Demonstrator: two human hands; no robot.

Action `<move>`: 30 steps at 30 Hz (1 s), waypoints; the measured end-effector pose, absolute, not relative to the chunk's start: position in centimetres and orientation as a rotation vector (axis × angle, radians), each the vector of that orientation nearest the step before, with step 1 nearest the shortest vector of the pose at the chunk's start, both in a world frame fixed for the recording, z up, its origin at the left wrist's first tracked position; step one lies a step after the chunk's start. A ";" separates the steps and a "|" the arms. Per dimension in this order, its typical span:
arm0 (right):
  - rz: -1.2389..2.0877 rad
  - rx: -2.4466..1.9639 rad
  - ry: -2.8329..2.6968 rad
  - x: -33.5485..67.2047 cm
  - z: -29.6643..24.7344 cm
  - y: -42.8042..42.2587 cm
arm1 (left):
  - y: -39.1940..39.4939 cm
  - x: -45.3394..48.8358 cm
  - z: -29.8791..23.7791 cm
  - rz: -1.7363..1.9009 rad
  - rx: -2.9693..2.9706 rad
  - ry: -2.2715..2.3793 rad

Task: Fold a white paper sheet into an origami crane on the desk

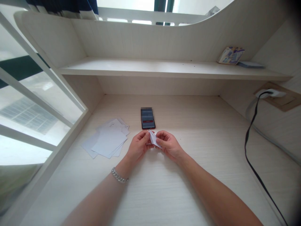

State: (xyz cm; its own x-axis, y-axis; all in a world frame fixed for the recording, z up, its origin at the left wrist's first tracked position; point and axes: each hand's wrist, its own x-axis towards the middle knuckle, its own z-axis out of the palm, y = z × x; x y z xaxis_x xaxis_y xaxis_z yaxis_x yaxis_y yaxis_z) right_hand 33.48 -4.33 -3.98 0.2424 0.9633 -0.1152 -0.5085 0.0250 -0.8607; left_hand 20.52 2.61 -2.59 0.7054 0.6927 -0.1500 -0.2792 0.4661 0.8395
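My left hand and my right hand meet over the middle of the pale wooden desk, both pinched on a small folded piece of white paper held between the fingertips. A silver bracelet sits on my left wrist. Just beyond the hands a dark phone lies flat on the desk. To the left of my left hand a loose pile of white paper sheets is spread out.
A shelf runs across above the desk, with a colourful small packet at its right end. A black cable drops from a wall socket on the right. A window frame borders the left.
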 end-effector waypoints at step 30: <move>0.816 -1.255 -0.790 33.1 -4.8 -3.7 | 2.1 20.9 -3.4 0.833 1.455 0.770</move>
State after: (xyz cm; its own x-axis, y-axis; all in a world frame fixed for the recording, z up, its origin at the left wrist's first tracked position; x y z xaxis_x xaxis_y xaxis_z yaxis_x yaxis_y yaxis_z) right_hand 33.08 -3.69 -4.85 0.4952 0.8666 0.0621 -0.0905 0.1225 -0.9883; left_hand 20.85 2.06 -3.44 0.5196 0.8529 0.0508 -0.0165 -0.0494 0.9986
